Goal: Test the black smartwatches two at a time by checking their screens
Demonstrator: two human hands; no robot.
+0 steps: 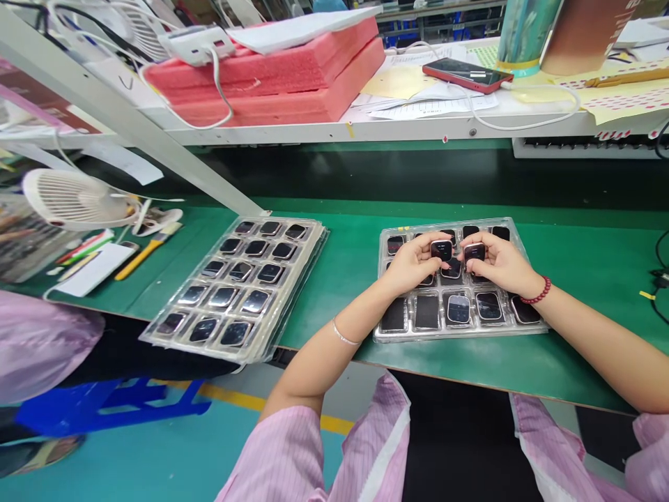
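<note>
My left hand (pixel 412 263) pinches a smartwatch case (pixel 441 250) with a dark screen between thumb and fingers. A second smartwatch case (pixel 474 252) is gripped in my right hand (pixel 504 261), only a little way from the first. Both hands are above a clear plastic tray (pixel 444 336) whose pockets hold more dark-screened watch cases, such as a silver-rimmed watch case (pixel 458 308) in the front row. Two pockets at the front left show only flat dark bottoms. My hands and the held cases cover part of the tray's middle.
Left on the green bench (pixel 334 279) is a stack of clear trays (pixel 272 341) full of watch cases, overhanging the front edge. Farther left are a white fan (pixel 73 199) and a yellow-handled brush (pixel 141 259). The shelf above bears red foam blocks (pixel 272 84) and a phone (pixel 465 73).
</note>
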